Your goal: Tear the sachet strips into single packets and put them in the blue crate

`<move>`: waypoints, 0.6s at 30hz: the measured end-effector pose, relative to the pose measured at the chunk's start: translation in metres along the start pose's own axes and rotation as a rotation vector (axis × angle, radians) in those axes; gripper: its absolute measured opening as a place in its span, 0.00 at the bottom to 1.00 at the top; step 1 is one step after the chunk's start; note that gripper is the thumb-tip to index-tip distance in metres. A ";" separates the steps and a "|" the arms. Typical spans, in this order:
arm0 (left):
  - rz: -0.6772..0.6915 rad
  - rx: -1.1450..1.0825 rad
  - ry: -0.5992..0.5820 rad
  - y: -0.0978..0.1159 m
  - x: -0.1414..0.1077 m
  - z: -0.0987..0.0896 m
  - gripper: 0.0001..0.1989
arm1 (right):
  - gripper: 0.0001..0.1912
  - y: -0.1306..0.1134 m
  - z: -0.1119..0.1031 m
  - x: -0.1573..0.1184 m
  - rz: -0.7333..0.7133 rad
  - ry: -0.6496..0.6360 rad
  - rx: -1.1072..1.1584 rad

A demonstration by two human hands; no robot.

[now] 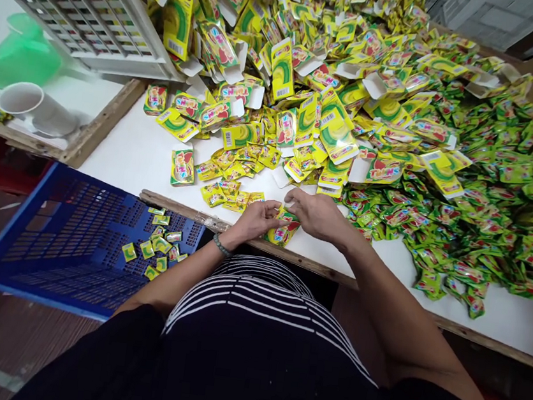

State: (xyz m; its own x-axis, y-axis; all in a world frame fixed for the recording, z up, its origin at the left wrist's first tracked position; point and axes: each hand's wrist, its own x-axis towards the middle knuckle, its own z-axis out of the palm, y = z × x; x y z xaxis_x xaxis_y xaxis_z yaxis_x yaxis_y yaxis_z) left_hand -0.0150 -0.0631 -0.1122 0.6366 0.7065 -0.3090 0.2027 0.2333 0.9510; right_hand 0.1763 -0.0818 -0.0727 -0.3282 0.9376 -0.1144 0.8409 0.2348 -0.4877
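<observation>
A small green and yellow carton [284, 232] with red fruit pictures is held at the table's front edge. My left hand [255, 220] grips it from the left, thumb across its front. Bent over the carton's upper end is my right hand [315, 213], its fingers closed at the top flap; the fingertips are partly hidden. Just beyond the hands lie several yellow candy sachets [231, 194]. A filled-looking carton [183, 166] stands to their left. Past these, a heap of open yellow cartons [337, 128] spreads over the white table [131, 146].
Green sachets [465, 229] are piled on the right. A blue crate [75, 229] holding several small cartons stands below the table at left. At the upper left are a white crate [107, 31], a white mug [40, 111] and a green translucent container [20, 56]. Wooden strips [173, 210] edge the table.
</observation>
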 end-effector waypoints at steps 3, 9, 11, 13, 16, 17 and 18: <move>0.010 0.008 0.007 -0.002 0.001 0.000 0.22 | 0.17 -0.004 -0.001 0.003 0.000 -0.066 0.006; 0.044 0.016 0.036 -0.008 0.002 0.002 0.23 | 0.25 -0.005 -0.008 0.005 -0.008 -0.210 0.102; 0.058 0.055 0.036 -0.009 0.002 0.003 0.23 | 0.28 -0.007 -0.008 0.004 0.001 -0.214 0.130; 0.062 0.121 0.054 -0.009 0.002 0.005 0.23 | 0.31 -0.009 -0.006 0.004 0.013 -0.201 0.138; 0.032 0.174 0.128 -0.009 0.003 0.006 0.22 | 0.32 -0.009 0.002 -0.001 0.002 -0.109 0.241; 0.014 0.170 0.161 -0.010 0.003 0.007 0.22 | 0.30 -0.007 0.006 -0.004 0.010 -0.015 0.311; -0.002 0.155 0.190 -0.011 0.003 0.007 0.21 | 0.26 -0.004 0.011 -0.009 0.036 0.124 0.379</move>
State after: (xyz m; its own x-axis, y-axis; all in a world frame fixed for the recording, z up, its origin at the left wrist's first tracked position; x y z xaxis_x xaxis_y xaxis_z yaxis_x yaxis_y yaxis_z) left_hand -0.0095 -0.0682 -0.1232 0.4873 0.8227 -0.2928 0.3253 0.1401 0.9352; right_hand 0.1707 -0.0937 -0.0789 -0.2279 0.9727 -0.0435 0.6246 0.1117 -0.7729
